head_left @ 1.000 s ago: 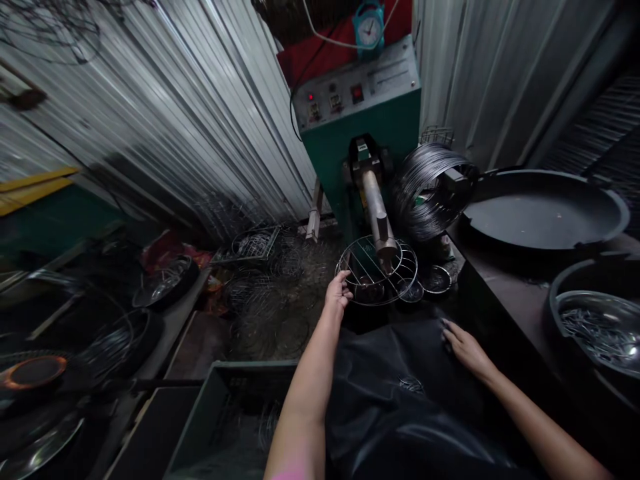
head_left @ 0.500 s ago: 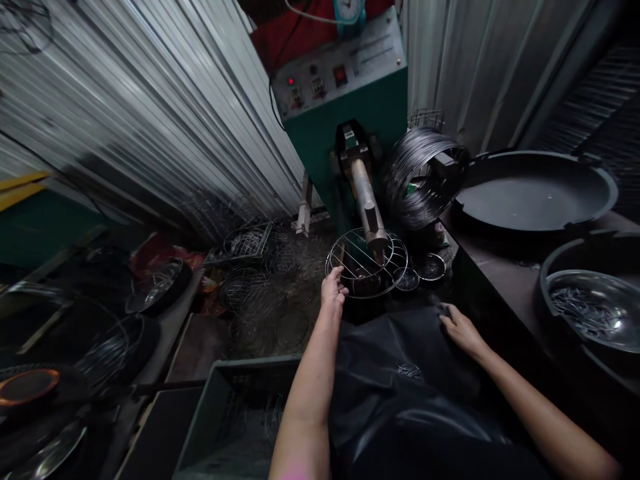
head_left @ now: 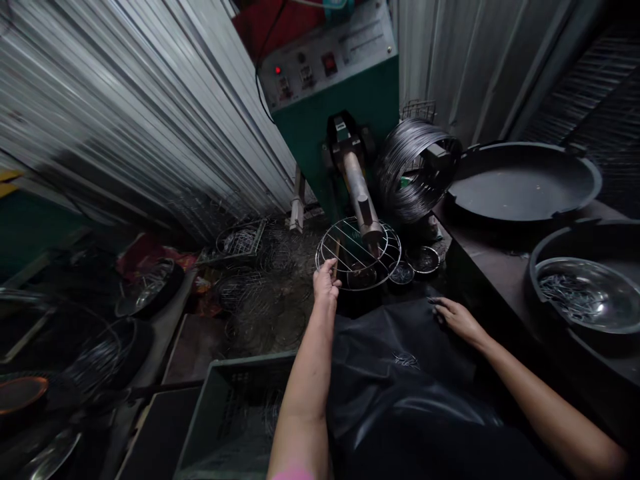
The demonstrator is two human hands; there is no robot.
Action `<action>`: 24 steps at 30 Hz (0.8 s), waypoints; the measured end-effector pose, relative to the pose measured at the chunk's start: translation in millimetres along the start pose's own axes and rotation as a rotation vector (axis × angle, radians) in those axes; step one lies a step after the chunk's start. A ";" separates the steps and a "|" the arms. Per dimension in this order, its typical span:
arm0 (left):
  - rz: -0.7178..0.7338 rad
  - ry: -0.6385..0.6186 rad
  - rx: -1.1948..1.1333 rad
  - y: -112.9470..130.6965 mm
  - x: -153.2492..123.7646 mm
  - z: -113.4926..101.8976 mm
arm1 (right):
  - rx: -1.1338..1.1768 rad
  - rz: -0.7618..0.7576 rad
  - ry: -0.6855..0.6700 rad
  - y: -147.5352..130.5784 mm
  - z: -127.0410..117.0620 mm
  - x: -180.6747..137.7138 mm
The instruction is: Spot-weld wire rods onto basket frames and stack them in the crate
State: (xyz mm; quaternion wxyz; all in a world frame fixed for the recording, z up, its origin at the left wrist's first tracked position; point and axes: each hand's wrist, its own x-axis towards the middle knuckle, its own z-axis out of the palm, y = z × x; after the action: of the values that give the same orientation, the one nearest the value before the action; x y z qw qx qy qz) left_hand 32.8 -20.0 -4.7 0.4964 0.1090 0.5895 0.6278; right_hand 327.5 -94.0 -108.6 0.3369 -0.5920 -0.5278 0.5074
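My left hand (head_left: 327,283) is closed on the near left rim of a round wire rack (head_left: 331,239), which has parallel bars across its ring. The rack lies level beneath the metal arm (head_left: 361,193) of a green machine (head_left: 345,93), and the arm's tip is at the rack's right part. My right hand (head_left: 459,320) is near the far right edge of a black apron (head_left: 380,333) spread over my lap. Its dark-tipped fingers are bent together; whatever is between them is too small to make out. A few short wire pieces (head_left: 406,361) lie on the apron.
A wire coil (head_left: 413,173) stands right of the arm. Small round dishes (head_left: 425,260) sit below it. On the right bench are a wide black pan (head_left: 525,183) and a metal bowl of wire pieces (head_left: 575,297). A green crate (head_left: 200,413) stands at left.
The whole view has shifted slightly, so the machine appears further left and higher. My left hand still grips the rack under the arm. My right hand's fingers reach slightly further out.
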 end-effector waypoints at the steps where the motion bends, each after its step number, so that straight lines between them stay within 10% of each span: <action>1: 0.005 -0.008 0.003 -1.3 -0.2 1.2 | 0.048 -0.029 0.012 -12.3 2.3 -3.9; 9: 0.025 0.043 0.016 -10.0 -7.6 15.1 | 0.230 -0.346 -0.074 -118.0 52.2 6.9; 24: 0.065 0.009 -0.042 -4.5 -3.1 18.2 | -0.139 -0.505 -0.121 -124.7 58.5 38.1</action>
State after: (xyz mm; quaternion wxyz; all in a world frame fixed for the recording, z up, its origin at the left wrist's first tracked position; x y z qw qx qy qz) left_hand 49.6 -11.7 -2.0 0.4752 0.1149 0.5745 0.6564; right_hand 233.6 -38.3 -16.4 0.3793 -0.4319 -0.7116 0.4041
